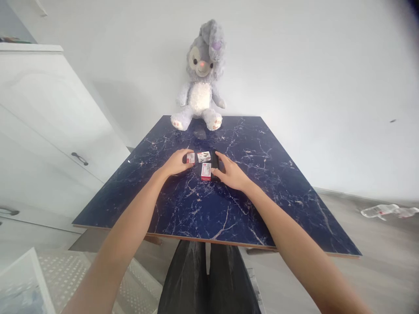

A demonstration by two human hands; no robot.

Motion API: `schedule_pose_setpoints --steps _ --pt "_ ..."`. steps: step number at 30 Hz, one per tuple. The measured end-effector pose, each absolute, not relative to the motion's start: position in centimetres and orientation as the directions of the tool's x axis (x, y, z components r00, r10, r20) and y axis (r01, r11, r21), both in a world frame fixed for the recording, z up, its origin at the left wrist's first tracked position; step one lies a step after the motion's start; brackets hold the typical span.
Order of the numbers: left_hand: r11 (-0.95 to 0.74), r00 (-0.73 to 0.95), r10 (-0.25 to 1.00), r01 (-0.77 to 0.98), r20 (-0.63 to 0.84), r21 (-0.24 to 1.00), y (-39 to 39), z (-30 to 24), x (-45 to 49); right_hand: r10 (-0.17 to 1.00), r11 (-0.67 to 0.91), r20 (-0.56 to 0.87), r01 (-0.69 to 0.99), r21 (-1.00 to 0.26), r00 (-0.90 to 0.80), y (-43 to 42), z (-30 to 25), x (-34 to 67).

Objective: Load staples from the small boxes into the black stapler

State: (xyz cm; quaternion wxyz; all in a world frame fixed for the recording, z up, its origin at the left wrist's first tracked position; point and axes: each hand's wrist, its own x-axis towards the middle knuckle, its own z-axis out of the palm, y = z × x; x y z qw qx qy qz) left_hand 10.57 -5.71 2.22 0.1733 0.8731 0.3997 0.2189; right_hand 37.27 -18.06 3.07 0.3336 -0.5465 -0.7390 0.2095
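My left hand (176, 163) is closed on a small red-and-white box (190, 158), thumb at its near side and fingers at its far side. Just right of it lies a white box (204, 156) with dark print. Nearer to me is another red-and-white box (206, 172), close below the white one. My right hand (231, 171) grips a flat black object (215, 162) at the right of the boxes; its kind is hard to make out. The right thumb reaches the edge of the nearer red-and-white box.
A dark blue marble-patterned table (209, 209) carries everything. On its far edge sits a grey plush rabbit (200, 87) against the wall. A white cabinet (49, 117) stands to the left. Clear plastic bottles (381, 211) lie on the floor at the right.
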Motion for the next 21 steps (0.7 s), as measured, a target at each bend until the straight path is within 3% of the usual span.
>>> schedule_pose_setpoints --steps 5,12,17,21 --pt "-0.597 0.497 0.792 0.508 0.354 0.621 -7.5 3.9 10.9 0.946 0.318 0.27 0.668 -0.673 -0.178 -18.0 3.1 37.3" --pt "-0.706 0.713 0.65 0.439 0.262 0.556 -11.0 4.2 14.5 0.943 0.328 0.278 0.677 -0.659 -0.186 -17.8 2.7 37.4" --pt "-0.705 0.695 0.658 0.434 0.29 0.56 -11.2 3.3 14.9 0.933 0.35 0.306 0.675 -0.649 -0.19 -17.6 2.5 37.5" --pt "-0.699 0.551 0.711 0.478 0.437 0.532 -10.4 2.7 15.1 0.94 0.334 0.288 0.677 -0.656 -0.184 -17.6 2.6 37.5"
